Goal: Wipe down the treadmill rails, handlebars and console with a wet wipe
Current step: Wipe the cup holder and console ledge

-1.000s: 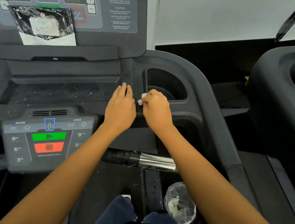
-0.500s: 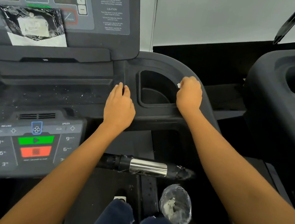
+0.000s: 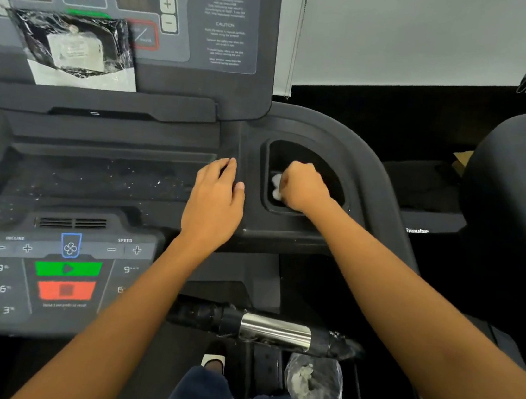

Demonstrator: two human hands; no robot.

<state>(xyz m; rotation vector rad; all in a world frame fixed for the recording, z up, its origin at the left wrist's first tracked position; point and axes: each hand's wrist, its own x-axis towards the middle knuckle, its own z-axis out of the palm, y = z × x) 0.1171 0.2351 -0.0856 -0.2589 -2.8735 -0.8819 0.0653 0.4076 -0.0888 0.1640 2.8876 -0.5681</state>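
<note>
Head view, centre of frame. The right hand (image 3: 303, 186) is clenched round a bunched white wet wipe (image 3: 276, 184) and reaches down into the cup holder (image 3: 313, 155), the wipe lying against the recess's left wall. The left hand (image 3: 212, 206) rests released, fingers relaxed, on the console ledge (image 3: 242, 170) just beside the holder. Likely faults from here: the wadded wipe presents little surface, so the holder's floor and far corners may go unwiped. The knuckles may also catch on the raised rim, since the recess leaves the fist little room. A later pass over the keypad (image 3: 66, 278) at lower left could press the green or red button by accident. Open room lies along the curved rail (image 3: 373, 179) toward the right of frame and over the upper console (image 3: 210, 27) at upper left. A plastic bag (image 3: 75, 47) covers part of that panel. The handlebar (image 3: 275, 331) at lower centre appears unobstructed.
</note>
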